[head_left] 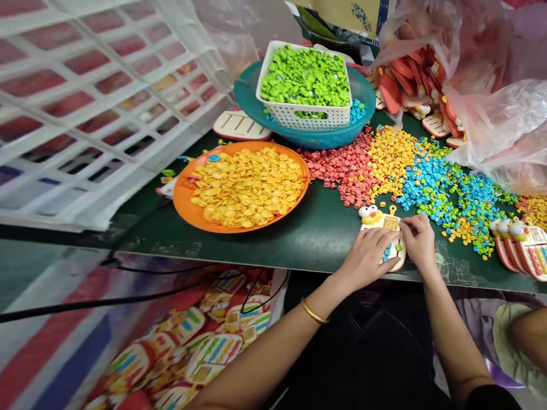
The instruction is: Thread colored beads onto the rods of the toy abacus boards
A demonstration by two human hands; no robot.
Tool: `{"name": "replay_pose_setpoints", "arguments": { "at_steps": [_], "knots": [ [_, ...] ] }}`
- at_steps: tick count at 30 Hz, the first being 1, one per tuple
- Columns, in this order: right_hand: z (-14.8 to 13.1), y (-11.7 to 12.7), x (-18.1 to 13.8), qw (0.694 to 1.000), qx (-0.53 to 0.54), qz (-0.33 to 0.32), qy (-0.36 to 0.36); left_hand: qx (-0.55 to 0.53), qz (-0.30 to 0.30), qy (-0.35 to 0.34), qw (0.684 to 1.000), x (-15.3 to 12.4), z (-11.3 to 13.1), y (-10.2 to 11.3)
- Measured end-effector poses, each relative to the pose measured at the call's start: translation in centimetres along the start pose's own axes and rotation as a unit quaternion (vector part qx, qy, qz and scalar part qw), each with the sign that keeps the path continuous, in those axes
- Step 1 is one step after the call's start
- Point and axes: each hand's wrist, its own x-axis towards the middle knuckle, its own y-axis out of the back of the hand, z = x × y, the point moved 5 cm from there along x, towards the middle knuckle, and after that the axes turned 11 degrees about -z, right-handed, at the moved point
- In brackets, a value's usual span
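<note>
A cream toy panel with a duck's head and bulging eyes lies near the table's front edge. Yellow, blue and green pieces sit on its face. My left hand rests across it from the left, thumb and fingers apart, covering part of the panel. At the panel's upper right edge is my right hand, thumb and forefinger pinched together. Whatever may be between those fingertips is too small to make out. Beyond the hands spread piles of small red pieces, yellow pieces and blue pieces.
An orange dish of flat yellow pieces stands on the left. Behind it, a white basket of green pieces sits in a teal basin. Stacked duck panels lie at right, beneath plastic bags. Cables hang at front left.
</note>
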Motion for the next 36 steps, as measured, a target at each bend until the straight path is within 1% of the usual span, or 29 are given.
{"name": "replay_pose_setpoints", "arguments": {
  "at_steps": [3, 4, 7, 9, 11, 14, 16, 18, 20, 21, 22, 23, 24, 25, 26, 27, 29, 30, 32, 33, 36],
  "knots": [
    [0.1, 0.5, -0.6, 0.997, -0.044, -0.053, 0.026, 0.022, -0.011, 0.028, 0.999, 0.7, 0.3, 0.4],
    [0.3, 0.9, -0.8, 0.996, -0.054, -0.062, 0.031, 0.032, -0.015, 0.032, 0.999, 1.0, 0.5, 0.5],
    [1.3, 2.0, -1.1, 0.995, -0.079, -0.043, 0.036, 0.051, -0.021, 0.032, 0.998, 1.5, 0.8, 0.6],
    [2.0, 2.0, -1.0, 0.994, -0.088, -0.048, 0.041, 0.054, -0.02, 0.024, 0.998, 1.5, 0.8, 0.4],
    [2.4, 1.8, -0.7, 0.995, -0.072, -0.056, 0.039, 0.053, -0.014, 0.014, 0.998, 1.2, 0.8, 0.1],
    [2.3, 1.5, -0.1, 0.999, 0.003, -0.04, 0.019, 0.049, 0.006, 0.009, 0.999, 0.7, 0.6, -0.1],
    [1.8, 0.7, 0.4, 0.999, 0.036, -0.04, 0.004, 0.044, 0.024, 0.022, 0.999, 0.7, 0.5, 0.0],
    [1.3, 0.0, 0.5, 0.999, 0.036, -0.015, -0.017, 0.039, 0.034, 0.041, 0.998, 0.8, 0.4, 0.1],
    [1.0, -0.4, 0.3, 0.999, 0.029, 0.027, -0.03, 0.043, 0.029, 0.055, 0.997, 1.0, 0.4, 0.1],
    [0.8, -0.5, 0.1, 0.999, 0.027, 0.029, -0.026, 0.05, 0.023, 0.058, 0.997, 1.1, 0.4, 0.1],
    [0.7, -0.7, 0.0, 0.999, 0.028, 0.008, -0.015, 0.059, 0.016, 0.057, 0.996, 1.3, 0.5, 0.0],
    [0.6, -0.8, 0.0, 0.999, 0.031, -0.027, 0.0, 0.069, 0.008, 0.056, 0.996, 1.3, 0.5, -0.1],
    [0.7, -0.7, 0.1, 0.997, 0.035, -0.06, 0.015, 0.079, 0.002, 0.055, 0.995, 1.4, 0.6, -0.1],
    [0.8, -0.3, 0.3, 0.996, 0.035, -0.076, 0.027, 0.086, -0.005, 0.055, 0.995, 1.4, 0.6, -0.2],
    [1.1, 0.4, 0.7, 0.997, 0.022, -0.069, 0.032, 0.091, -0.012, 0.055, 0.994, 1.4, 0.7, -0.3],
    [1.5, 1.4, 1.2, 0.999, -0.008, -0.041, 0.031, 0.094, -0.016, 0.057, 0.994, 1.4, 0.7, -0.4],
    [2.1, 3.1, 2.4, 0.992, -0.118, 0.025, 0.02, 0.097, -0.017, 0.064, 0.993, 1.3, 0.7, -0.4],
    [2.4, 3.6, 3.0, 0.983, -0.181, 0.036, 0.018, 0.098, -0.015, 0.068, 0.993, 1.4, 0.7, -0.4],
    [2.6, 3.6, 3.8, 0.96, -0.278, 0.01, 0.03, 0.1, -0.014, 0.078, 0.992, 1.6, 0.7, -0.3],
    [2.6, 3.4, 3.9, 0.951, -0.305, -0.009, 0.043, 0.101, -0.017, 0.083, 0.991, 1.8, 0.7, -0.2],
    [2.5, 2.9, 3.1, 0.939, -0.333, -0.043, 0.081, 0.106, -0.038, 0.078, 0.991, 2.7, 0.8, -0.1]
  ]
}}
